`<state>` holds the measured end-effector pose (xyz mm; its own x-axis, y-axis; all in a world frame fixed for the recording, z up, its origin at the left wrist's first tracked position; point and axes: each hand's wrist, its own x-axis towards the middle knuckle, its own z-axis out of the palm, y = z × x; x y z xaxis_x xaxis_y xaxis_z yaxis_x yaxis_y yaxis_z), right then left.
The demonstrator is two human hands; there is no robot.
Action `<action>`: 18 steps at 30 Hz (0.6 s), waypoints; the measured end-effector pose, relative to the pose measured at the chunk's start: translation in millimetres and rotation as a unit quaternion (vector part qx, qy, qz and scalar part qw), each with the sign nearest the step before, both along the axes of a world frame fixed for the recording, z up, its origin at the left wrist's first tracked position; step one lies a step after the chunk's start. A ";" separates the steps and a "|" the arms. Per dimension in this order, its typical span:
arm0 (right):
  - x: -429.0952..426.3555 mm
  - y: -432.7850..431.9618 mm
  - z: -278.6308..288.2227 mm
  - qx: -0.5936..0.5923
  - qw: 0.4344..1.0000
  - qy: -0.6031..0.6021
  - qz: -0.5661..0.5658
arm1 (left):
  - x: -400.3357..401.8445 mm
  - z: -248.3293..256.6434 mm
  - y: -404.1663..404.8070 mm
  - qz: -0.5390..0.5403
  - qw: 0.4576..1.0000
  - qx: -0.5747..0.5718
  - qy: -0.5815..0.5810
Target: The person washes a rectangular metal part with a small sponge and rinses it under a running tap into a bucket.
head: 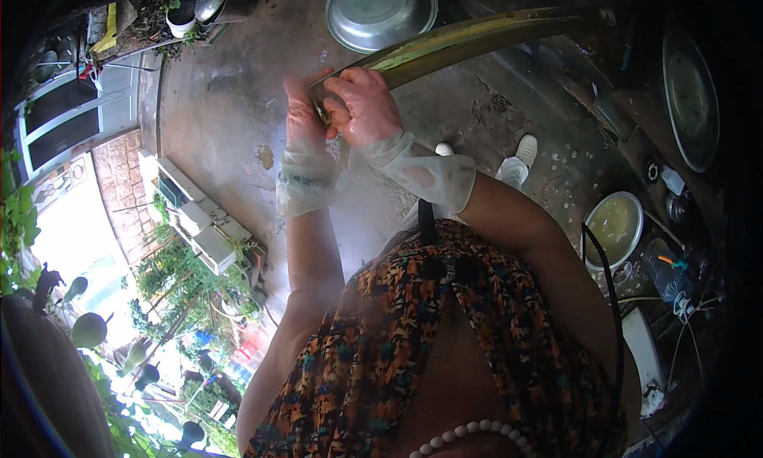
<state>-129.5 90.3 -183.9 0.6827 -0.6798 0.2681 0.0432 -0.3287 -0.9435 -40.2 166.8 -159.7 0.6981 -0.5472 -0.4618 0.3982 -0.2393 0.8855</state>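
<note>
A long, curved yellow-green plant stalk (477,45), possibly a split stem, runs from my hands to the upper right. My right hand (368,106), in a wet translucent glove, has its fingers curled around the stalk's near end. Beside it, my left hand (301,109) is at the same end, in a like glove with a loose cuff; its grip is partly hidden. A thin dark edge shows between the hands, too unclear to name. Beyond the stalk lies a large round metal basin (382,11).
At right stand a basin of cloudy liquid (614,230), a large metal tray (691,100) and a clear plastic bottle (664,270). A white shoe (527,150) is on the wet concrete floor. Plants and white boxes (211,246) stand at left.
</note>
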 end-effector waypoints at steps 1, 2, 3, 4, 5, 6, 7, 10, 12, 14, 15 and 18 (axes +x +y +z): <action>3.8 3.1 -0.6 0.001 1.000 0.001 -0.001 | -5.4 3.1 -4.9 0.013 1.000 0.006 -0.010; 7.4 6.0 -1.4 -0.035 0.999 0.005 -0.001 | -4.1 1.4 -6.6 0.018 1.000 0.008 -0.008; 10.6 7.9 0.7 -0.071 0.997 0.006 0.002 | -0.5 -0.4 -3.0 0.020 1.000 0.005 -0.003; 12.1 8.4 2.0 -0.070 0.998 0.004 0.002 | 3.8 -3.5 0.4 0.018 1.000 0.001 0.005; 13.1 8.7 3.1 -0.071 0.997 0.003 0.015 | 7.6 -6.2 3.4 0.020 1.000 -0.004 0.013; 12.5 6.7 2.7 -0.074 0.997 0.005 0.026 | 8.5 -9.1 3.5 0.020 1.000 -0.007 0.019; 11.8 4.9 2.4 -0.077 0.996 0.008 0.037 | 9.6 -11.0 4.8 0.020 0.999 -0.012 0.025; 6.0 2.0 4.4 -0.081 0.994 0.017 0.072 | 13.1 -17.6 4.5 0.017 0.999 -0.020 0.040; -1.0 4.3 10.4 -0.081 0.994 0.018 0.071 | 11.5 -18.9 7.4 0.018 0.998 -0.025 0.050; -1.3 1.4 12.5 -0.086 0.993 0.024 0.077 | 14.8 -21.1 5.2 0.018 0.998 -0.031 0.060; -1.4 -0.4 12.8 -0.091 0.992 0.028 0.084 | 16.3 -23.9 5.5 0.021 0.997 -0.035 0.062; -3.8 -7.2 11.2 -0.111 0.987 0.043 0.112 | 22.0 -34.0 10.2 0.042 0.995 -0.062 0.062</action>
